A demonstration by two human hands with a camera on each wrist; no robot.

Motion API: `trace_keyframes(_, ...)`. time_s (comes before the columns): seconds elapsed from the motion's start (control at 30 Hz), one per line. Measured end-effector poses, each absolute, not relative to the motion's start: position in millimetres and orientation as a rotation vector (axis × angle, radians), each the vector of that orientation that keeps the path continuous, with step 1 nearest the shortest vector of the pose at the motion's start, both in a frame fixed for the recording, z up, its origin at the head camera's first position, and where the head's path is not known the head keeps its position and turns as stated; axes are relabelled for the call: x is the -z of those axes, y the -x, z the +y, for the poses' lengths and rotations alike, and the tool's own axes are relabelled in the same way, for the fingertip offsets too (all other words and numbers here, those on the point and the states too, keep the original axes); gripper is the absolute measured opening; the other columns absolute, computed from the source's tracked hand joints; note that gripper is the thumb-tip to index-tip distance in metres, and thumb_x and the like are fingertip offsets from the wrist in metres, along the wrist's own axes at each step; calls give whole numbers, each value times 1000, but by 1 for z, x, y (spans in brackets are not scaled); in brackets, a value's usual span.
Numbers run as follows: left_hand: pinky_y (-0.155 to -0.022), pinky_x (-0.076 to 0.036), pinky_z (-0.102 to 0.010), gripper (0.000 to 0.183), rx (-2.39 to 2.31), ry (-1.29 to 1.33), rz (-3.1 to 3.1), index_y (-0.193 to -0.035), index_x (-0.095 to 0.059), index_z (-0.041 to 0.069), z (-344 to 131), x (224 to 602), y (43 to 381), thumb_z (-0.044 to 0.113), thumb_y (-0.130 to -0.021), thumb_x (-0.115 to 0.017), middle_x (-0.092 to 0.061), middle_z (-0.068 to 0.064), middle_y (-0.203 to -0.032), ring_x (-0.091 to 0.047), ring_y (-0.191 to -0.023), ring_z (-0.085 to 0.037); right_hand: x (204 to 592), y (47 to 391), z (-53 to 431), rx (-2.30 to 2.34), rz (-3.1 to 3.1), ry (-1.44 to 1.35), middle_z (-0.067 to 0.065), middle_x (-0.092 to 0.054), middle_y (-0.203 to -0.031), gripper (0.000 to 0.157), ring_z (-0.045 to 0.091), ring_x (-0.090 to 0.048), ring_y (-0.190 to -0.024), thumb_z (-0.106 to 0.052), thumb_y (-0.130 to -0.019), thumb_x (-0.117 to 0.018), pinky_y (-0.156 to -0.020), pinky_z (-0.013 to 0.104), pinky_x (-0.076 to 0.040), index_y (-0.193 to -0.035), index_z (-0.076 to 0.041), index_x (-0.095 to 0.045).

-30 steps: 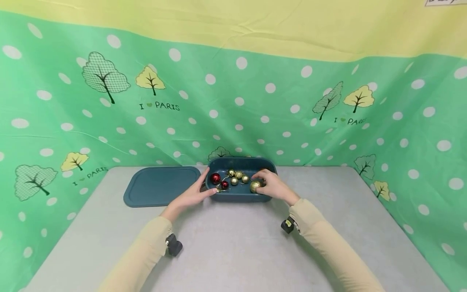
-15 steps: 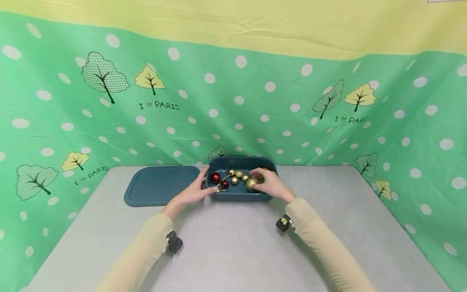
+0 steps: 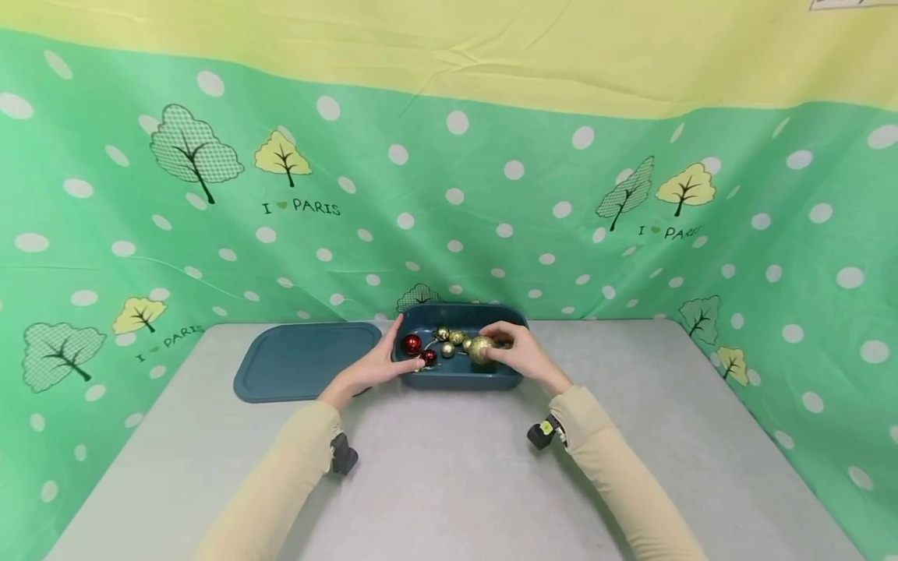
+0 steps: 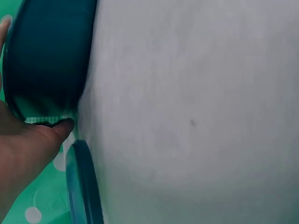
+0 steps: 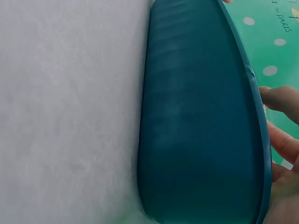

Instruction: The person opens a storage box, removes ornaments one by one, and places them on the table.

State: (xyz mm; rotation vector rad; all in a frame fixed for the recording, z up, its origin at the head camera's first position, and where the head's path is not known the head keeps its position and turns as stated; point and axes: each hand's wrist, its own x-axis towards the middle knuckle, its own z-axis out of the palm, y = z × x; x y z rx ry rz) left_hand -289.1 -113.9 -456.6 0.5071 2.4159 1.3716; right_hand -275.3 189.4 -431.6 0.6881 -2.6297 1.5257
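A blue rectangular storage box (image 3: pixel 459 382) stands at the back of the table. Inside it lie a larger red Christmas ball (image 3: pixel 411 344), a smaller red one (image 3: pixel 429 357) and several small gold balls (image 3: pixel 456 336). My left hand (image 3: pixel 365 368) holds the box's left end between spread thumb and fingers. My right hand (image 3: pixel 522 352) grips a large gold Christmas ball (image 3: pixel 479 351) within the box's right half. In the left wrist view, my thumb (image 4: pixel 60 130) is beside the end wall. The box wall (image 5: pixel 201 112) hides that ball in the right wrist view.
The blue lid (image 3: pixel 305 362) lies flat on the grey table (image 3: pixel 442 475), left of the box. Close behind the table hangs a green and yellow curtain (image 3: pixel 449 195) printed with trees.
My right hand has moved a little left with the large gold ball, bringing it nearer to the small gold ones. The left hand stays at the box's end.
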Motion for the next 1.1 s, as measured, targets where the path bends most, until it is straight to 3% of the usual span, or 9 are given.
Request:
trace_keyframes(0.27, -108, -20, -59, 111, -1397, -491, 2417, -155, 14, 26, -114, 461, 286, 45, -86, -72, 9, -15, -159, -5, -142, -42, 426, 274, 198, -1682, -2581, -658, 22, -62, -114, 31, 38, -60, -101, -6, -91, -67, -82, 36, -51, -120, 6, -62)
trace_keyframes(0.53, -107, -24, -58, 110, -1411, -451, 2456, -155, 11, 26, -112, 459, 285, 45, -86, -72, 4, -15, -160, -12, -141, -44, 404, 275, 210, -1713, -2602, -632, 24, -60, -118, 33, 38, -58, -105, -6, -93, -64, -86, 44, -50, -122, 9, -59)
trace_keyframes(0.8, -108, -23, -57, 106, -1428, -451, 2478, -156, 10, 23, -112, 459, 285, 36, -89, -71, 2, -16, -160, -12, -141, -43, 384, 286, 234, -1653, -2657, -540, 23, -60, -120, 35, 31, -61, -104, -10, -92, -65, -83, 31, -50, -122, 7, -60)
trace_keyframes(1.1, -108, -23, -57, 108, -1395, -470, 2495, -156, 9, 21, -112, 460, 284, 40, -87, -71, 0, -18, -159, -14, -140, -45, 375, 282, 255, -1623, -2706, -438, 22, -57, -124, 37, 28, -61, -102, -13, -92, -65, -88, 43, -48, -123, 6, -60)
